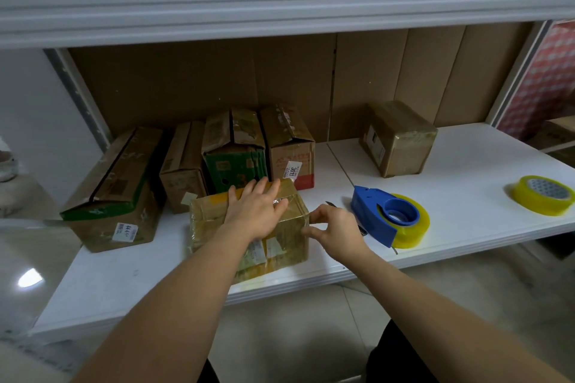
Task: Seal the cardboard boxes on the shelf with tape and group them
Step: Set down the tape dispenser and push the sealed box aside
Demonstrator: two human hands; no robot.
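The left hand (259, 211) lay flat on the taped box (249, 227); the right hand (334, 227) pinched its right edge. It looked light, stiff, slippery.

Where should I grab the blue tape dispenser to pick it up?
Probably from above: wrap your fingers over the blue tape dispenser body at its far end, away from the shelf front edge. It lies flat with the yellow roll nearest you, and the right hand is beside it.
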